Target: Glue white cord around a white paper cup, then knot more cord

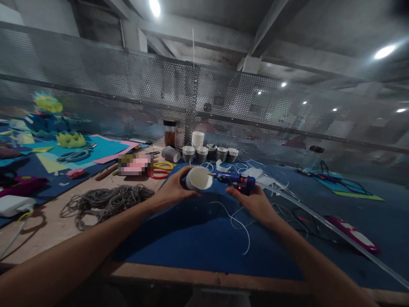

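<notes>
My left hand [174,186] is wrapped round a paper cup [200,179], tipped so that its white inside faces me. In my right hand [252,198] is a blue hot glue gun [234,179], with a small red light glowing on it. The gun's nozzle points left and reaches the right side of the cup's rim; whether it touches cannot be made out. A long clear glue stick [322,219] runs from behind the gun toward the lower right. Loose white string [234,221] lies on the blue mat below both hands.
Several grey-wrapped cups [202,153] stand behind, near a lidded jar [169,134] and a mesh partition [159,94]. Left lie a grey cord bundle [111,202], scissors [159,171] and coloured paper [108,147]. A magenta device [353,233] rests at right.
</notes>
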`<move>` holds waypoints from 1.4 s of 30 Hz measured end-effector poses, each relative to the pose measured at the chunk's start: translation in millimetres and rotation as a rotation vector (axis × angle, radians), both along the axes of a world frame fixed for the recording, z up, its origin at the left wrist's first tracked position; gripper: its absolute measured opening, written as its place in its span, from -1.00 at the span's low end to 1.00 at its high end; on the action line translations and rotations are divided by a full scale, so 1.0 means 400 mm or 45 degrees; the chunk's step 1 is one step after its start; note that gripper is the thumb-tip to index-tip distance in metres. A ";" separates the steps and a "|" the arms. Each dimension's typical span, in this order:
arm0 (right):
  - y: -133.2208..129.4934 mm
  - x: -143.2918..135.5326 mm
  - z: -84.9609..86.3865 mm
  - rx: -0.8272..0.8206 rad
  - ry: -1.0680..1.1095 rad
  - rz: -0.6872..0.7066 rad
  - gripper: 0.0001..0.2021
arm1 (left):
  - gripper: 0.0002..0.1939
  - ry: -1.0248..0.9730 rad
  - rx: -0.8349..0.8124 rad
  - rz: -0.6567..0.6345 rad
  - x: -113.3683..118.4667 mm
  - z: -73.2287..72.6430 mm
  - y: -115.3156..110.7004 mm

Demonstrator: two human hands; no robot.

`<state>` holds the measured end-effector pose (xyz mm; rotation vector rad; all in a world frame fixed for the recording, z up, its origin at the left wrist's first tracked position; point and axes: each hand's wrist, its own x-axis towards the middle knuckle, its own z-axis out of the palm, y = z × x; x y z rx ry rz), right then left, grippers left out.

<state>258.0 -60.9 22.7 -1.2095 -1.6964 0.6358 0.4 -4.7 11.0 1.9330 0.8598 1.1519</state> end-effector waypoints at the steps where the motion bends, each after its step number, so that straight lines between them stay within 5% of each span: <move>1: -0.001 -0.001 0.002 -0.031 0.006 -0.022 -0.68 | -0.25 -0.006 -0.040 -0.010 0.000 0.001 -0.001; 6: -0.009 -0.011 0.007 -0.131 0.056 0.018 -0.65 | -0.27 -0.041 -0.244 -0.172 0.001 0.003 -0.013; 23: -0.024 -0.010 0.001 0.293 -0.402 -0.014 -0.75 | -0.32 -0.307 -0.599 -0.584 0.018 -0.026 -0.022; 42: -0.028 -0.001 -0.003 0.384 -0.560 -0.015 -0.81 | -0.52 -0.376 -0.884 -0.780 0.006 -0.012 -0.033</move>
